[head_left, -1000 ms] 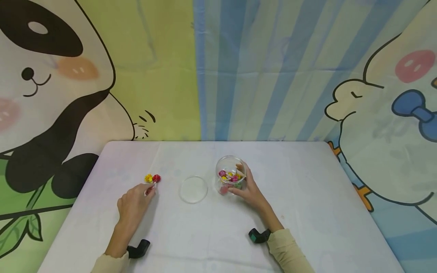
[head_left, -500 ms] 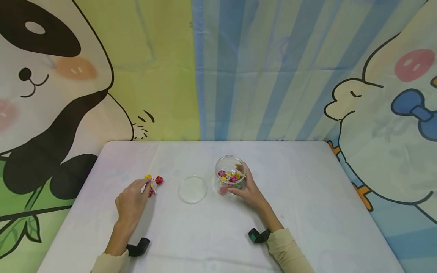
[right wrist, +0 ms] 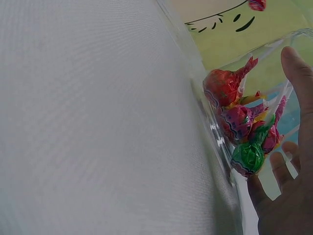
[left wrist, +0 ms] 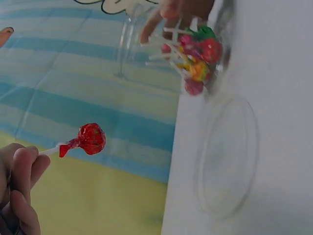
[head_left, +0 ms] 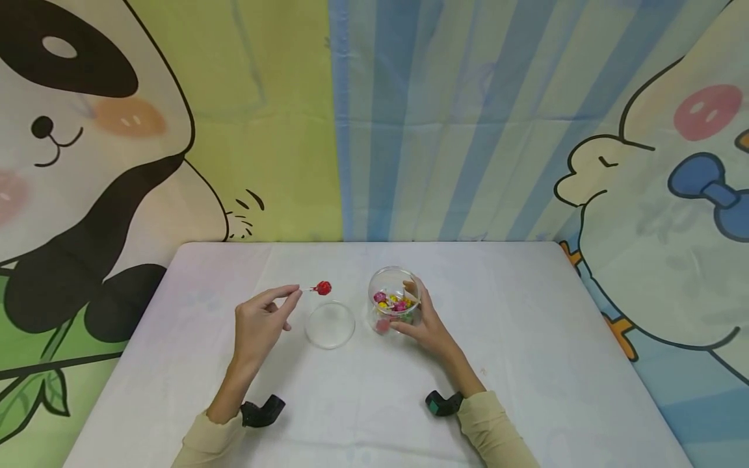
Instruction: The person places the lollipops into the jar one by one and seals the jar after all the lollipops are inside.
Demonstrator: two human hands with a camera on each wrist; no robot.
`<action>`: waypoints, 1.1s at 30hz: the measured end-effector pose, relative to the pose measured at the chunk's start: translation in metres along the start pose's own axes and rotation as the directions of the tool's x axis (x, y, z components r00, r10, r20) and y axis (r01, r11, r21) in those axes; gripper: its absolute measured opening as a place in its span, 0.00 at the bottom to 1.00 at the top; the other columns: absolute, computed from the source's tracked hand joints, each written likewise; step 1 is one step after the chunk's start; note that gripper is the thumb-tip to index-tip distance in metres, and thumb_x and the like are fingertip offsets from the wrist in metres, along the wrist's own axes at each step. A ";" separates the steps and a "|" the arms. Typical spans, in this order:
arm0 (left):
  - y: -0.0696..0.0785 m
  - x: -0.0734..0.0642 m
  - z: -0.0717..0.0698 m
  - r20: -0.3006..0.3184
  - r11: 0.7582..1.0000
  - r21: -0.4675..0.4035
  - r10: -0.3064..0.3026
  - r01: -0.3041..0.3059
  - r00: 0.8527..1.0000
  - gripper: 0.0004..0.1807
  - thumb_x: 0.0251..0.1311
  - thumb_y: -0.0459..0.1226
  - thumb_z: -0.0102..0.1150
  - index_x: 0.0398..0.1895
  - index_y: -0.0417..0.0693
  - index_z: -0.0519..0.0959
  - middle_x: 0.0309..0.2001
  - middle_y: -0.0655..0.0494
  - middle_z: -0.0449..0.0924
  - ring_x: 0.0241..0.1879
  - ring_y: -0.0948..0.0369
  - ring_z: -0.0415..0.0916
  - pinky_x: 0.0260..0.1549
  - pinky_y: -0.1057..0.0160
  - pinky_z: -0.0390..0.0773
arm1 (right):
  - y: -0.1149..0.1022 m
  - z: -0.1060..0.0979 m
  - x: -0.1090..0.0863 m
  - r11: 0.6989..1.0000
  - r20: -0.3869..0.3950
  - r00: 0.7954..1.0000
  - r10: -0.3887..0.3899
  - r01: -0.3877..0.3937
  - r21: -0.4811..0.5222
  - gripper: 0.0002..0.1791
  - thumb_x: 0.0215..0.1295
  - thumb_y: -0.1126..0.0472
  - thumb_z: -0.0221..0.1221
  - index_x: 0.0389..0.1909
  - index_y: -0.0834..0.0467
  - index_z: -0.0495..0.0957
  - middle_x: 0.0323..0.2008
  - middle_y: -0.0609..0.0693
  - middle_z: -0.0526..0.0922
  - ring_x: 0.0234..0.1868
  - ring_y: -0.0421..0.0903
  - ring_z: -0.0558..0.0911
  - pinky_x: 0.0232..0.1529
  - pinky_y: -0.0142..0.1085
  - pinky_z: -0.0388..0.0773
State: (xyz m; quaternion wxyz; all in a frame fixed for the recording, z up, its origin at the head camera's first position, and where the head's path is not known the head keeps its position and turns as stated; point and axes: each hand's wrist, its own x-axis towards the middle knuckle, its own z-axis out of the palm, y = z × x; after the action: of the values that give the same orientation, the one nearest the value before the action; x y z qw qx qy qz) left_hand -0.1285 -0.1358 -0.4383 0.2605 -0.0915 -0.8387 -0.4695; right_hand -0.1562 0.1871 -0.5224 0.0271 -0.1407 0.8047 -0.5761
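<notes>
My left hand [head_left: 260,325] pinches the white stick of a red-wrapped lollipop [head_left: 324,288] between thumb and fingertips, above the table and left of the jar. The left wrist view shows this lollipop [left wrist: 92,139] lying nearly level, its head pointing away from the fingers. My right hand [head_left: 427,325] is wrapped round the side of a clear, lidless jar [head_left: 395,273], which stands on the table. Inside are several lollipops [right wrist: 249,157] in red, pink, yellow and green wrappers, some sticks pointing up toward the mouth.
A clear round lid [head_left: 330,325] lies flat on the white-covered table [head_left: 351,409], between the left hand and the jar. Behind the table's far edge hangs a cartoon-printed curtain [head_left: 398,130]. Each wrist wears a black camera mount [head_left: 263,411].
My left hand has lifted a red lollipop from the table's left side and moved right and away with it. The yellow one seen earlier no longer shows. The right hand stays on the jar.
</notes>
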 end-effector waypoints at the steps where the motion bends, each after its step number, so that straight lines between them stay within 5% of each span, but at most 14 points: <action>1: 0.006 0.003 0.004 0.015 1.000 -0.022 -0.002 0.003 1.000 0.08 0.56 0.36 0.68 0.39 0.45 0.87 0.22 0.51 0.84 0.08 0.73 0.68 0.07 0.73 0.56 | 0.000 0.000 0.000 1.000 0.001 1.000 0.002 -0.002 -0.001 0.58 0.55 0.64 0.69 0.77 0.43 0.38 0.74 0.59 0.54 0.76 0.59 0.53 0.73 0.63 0.44; 10: 0.044 0.023 0.042 0.147 0.993 -0.120 0.022 -0.004 0.989 0.09 0.57 0.37 0.67 0.41 0.48 0.87 0.29 0.55 0.87 0.10 0.72 0.69 0.09 0.69 0.61 | -0.034 -0.003 -0.005 1.000 0.024 0.999 0.028 -0.028 -0.006 0.56 0.57 0.64 0.67 0.77 0.51 0.38 0.74 0.63 0.53 0.76 0.63 0.53 0.71 0.65 0.45; 15: 0.056 0.028 0.068 0.266 0.996 -0.068 0.078 -0.062 0.961 0.09 0.59 0.37 0.66 0.41 0.47 0.87 0.37 0.52 0.89 0.08 0.75 0.66 0.08 0.69 0.62 | -0.037 -0.004 -0.006 1.000 0.020 0.999 0.026 -0.026 -0.001 0.56 0.57 0.64 0.67 0.77 0.51 0.38 0.74 0.63 0.54 0.76 0.62 0.54 0.71 0.64 0.46; 19: 0.061 0.031 0.085 0.373 0.996 0.009 0.083 -0.092 0.924 0.09 0.58 0.38 0.66 0.40 0.47 0.88 0.35 0.52 0.89 0.06 0.75 0.63 0.07 0.69 0.61 | -0.037 -0.004 -0.006 1.000 0.016 1.000 -0.005 0.005 -0.009 0.55 0.57 0.65 0.67 0.77 0.53 0.39 0.73 0.64 0.55 0.75 0.63 0.55 0.71 0.65 0.48; 25: 0.060 0.031 0.101 0.462 0.999 0.030 0.025 -0.044 0.886 0.09 0.57 0.38 0.67 0.40 0.46 0.88 0.22 0.52 0.86 0.04 0.73 0.63 0.07 0.70 0.59 | -0.037 -0.003 -0.007 0.999 0.014 0.999 -0.032 0.033 -0.012 0.54 0.57 0.66 0.67 0.76 0.56 0.40 0.72 0.67 0.55 0.74 0.64 0.56 0.70 0.65 0.49; 33: 0.060 0.030 0.110 0.484 0.998 0.056 0.009 -0.042 0.875 0.09 0.56 0.38 0.68 0.39 0.46 0.88 0.13 0.55 0.80 0.03 0.72 0.63 0.08 0.70 0.57 | -0.035 -0.004 -0.009 0.999 0.013 0.999 -0.032 0.032 -0.021 0.54 0.57 0.65 0.67 0.76 0.53 0.41 0.72 0.66 0.56 0.74 0.63 0.57 0.70 0.65 0.50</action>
State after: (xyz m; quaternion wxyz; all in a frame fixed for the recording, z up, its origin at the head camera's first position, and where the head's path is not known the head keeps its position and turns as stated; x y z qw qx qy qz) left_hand -0.1683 -0.0144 -0.4251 0.0521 -0.2083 -0.8907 -0.4007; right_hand -0.1418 0.1822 -0.4895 0.0213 -0.1575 0.8082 -0.5670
